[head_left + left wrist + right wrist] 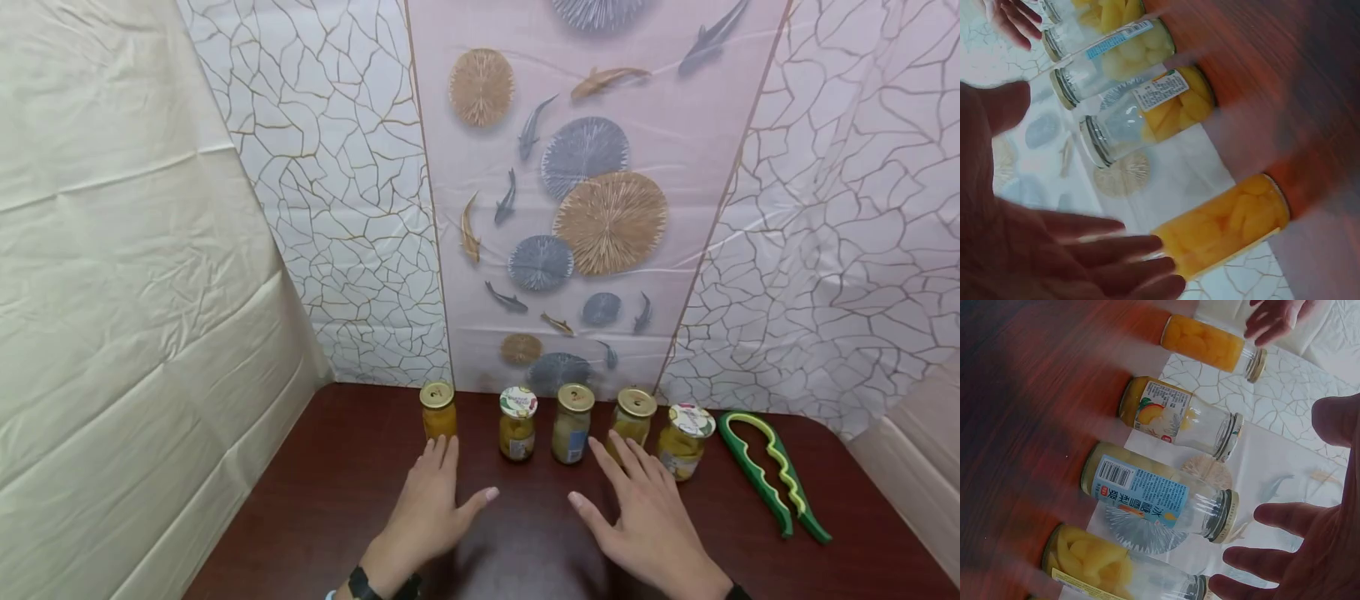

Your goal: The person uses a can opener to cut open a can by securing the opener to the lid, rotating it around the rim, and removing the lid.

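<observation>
My left hand (429, 504) hovers with fingers extended and thumb spread, its fingertips overlapping a gold-lidded jar of orange fruit (438, 414). Straight fingers also show on my right hand (647, 525), which reaches toward a gold-lidded jar of yellow fruit slices (1094, 556). Between the hands stand a white-patterned-lid jar of yellow fruit (517, 429) and a gold-lidded jar of pale fruit (573, 427) with a blue label. Another jar with a patterned lid (684, 442) is just right of my right fingers. Neither hand grips anything; all the jars are upright.
A green jar opener (750, 467) with wavy yellow-green inner edges lies at the right of the dark red-brown table (315, 500). Behind the row of jars hangs a patterned cloth (375, 250); a cream cloth (150, 333) borders the left side.
</observation>
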Tool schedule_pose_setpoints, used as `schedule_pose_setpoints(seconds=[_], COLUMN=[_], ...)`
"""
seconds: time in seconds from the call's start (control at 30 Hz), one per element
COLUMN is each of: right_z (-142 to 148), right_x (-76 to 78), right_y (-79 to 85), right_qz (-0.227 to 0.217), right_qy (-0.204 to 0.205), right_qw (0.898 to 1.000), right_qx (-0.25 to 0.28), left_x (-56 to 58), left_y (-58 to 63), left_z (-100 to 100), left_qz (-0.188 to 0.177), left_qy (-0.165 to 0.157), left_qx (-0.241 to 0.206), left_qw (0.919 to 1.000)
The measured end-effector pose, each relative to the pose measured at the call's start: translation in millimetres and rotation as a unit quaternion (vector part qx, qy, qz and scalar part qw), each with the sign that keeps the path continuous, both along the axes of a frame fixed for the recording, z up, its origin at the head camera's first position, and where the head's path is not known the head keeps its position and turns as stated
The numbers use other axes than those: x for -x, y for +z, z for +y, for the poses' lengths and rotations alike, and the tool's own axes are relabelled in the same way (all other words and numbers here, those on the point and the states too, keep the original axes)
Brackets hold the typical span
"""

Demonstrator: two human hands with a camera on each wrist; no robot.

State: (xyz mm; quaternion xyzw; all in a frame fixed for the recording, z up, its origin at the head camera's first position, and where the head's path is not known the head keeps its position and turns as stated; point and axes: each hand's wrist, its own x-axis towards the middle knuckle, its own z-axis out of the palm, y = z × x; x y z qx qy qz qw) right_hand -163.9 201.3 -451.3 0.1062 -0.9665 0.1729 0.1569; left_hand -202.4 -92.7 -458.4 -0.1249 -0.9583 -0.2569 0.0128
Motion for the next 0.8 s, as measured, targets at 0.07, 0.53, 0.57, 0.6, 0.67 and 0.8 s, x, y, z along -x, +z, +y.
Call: schedule_pose_setpoints(seconds=[0.07, 0.53, 0.57, 0.6, 0.67, 0.8], right_z=[1, 7, 8, 8, 9, 13], right_x=[-0.9, -2.7, -2.9, -3.1, -3.8, -4.5], right_y=[0.6, 4.6, 4.7, 4.8, 4.9, 5.4], right_qz=[0.0, -0.004, -0.005, -0.006, -0.008, -0.006], right_qy=[-0.002, -0.011, -0.011, -0.012, -0.012, -0.012], right_qw=[1.0, 1.0, 1.0, 1.0, 1.0, 1.0], right_qx=[-0.003, 0.001, 0.0, 0.0, 0.0, -0.003], left_x=[2.7, 50.5, 53.3, 56.0, 61.1, 73.7], left_y=[-0.9, -27.4, -28.0, -28.1, -26.7, -22.4], left_z=[-2, -30, -30, -30, -27, -18], left_qz=[0.0, -0.073, -0.081, -0.088, -0.098, -0.099], left_qy=[0.028, 0.138, 0.138, 0.138, 0.146, 0.166], left_qx=[-0.005, -0.112, -0.134, -0.161, -0.214, -0.315], left_qw=[0.9996, 0.9814, 0.9779, 0.9734, 0.961, 0.9291])
